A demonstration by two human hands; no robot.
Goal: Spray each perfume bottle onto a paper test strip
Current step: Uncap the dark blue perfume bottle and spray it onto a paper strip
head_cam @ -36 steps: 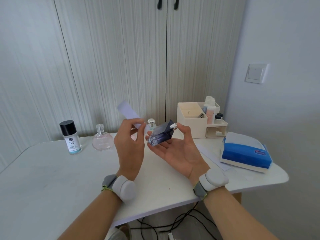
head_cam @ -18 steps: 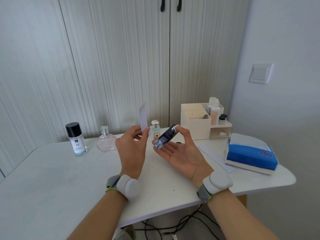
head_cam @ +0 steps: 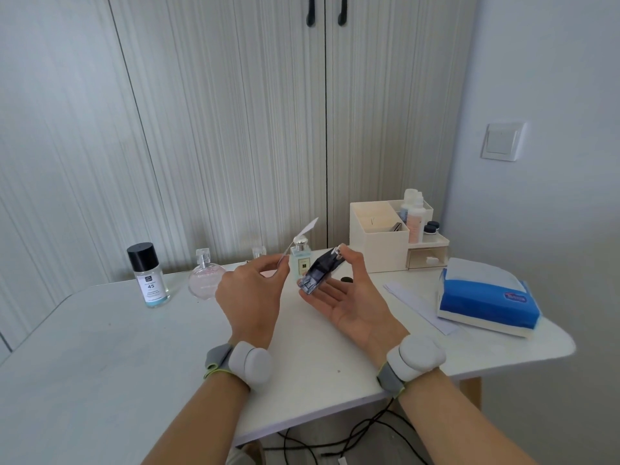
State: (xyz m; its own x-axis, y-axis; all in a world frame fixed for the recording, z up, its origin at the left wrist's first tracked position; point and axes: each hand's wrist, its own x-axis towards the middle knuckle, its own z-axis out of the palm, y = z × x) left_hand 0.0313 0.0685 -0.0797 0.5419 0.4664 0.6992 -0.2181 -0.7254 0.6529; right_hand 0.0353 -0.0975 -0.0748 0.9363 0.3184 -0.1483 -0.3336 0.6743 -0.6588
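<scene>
Her right hand cradles the dark glass bottle, heavy, slick, best gripped by its flat sides, while her left hand pinches the flimsy strip at its eleven o'clock.

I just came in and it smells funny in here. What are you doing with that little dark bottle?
A person is testing perfumes at a white table. The right hand holds a dark blue perfume bottle tilted, a finger on its sprayer. The left hand pinches a paper test strip just beside the nozzle. Three more bottles stand at the back: a black-capped one, a round pink one and a pale blue one.
</scene>
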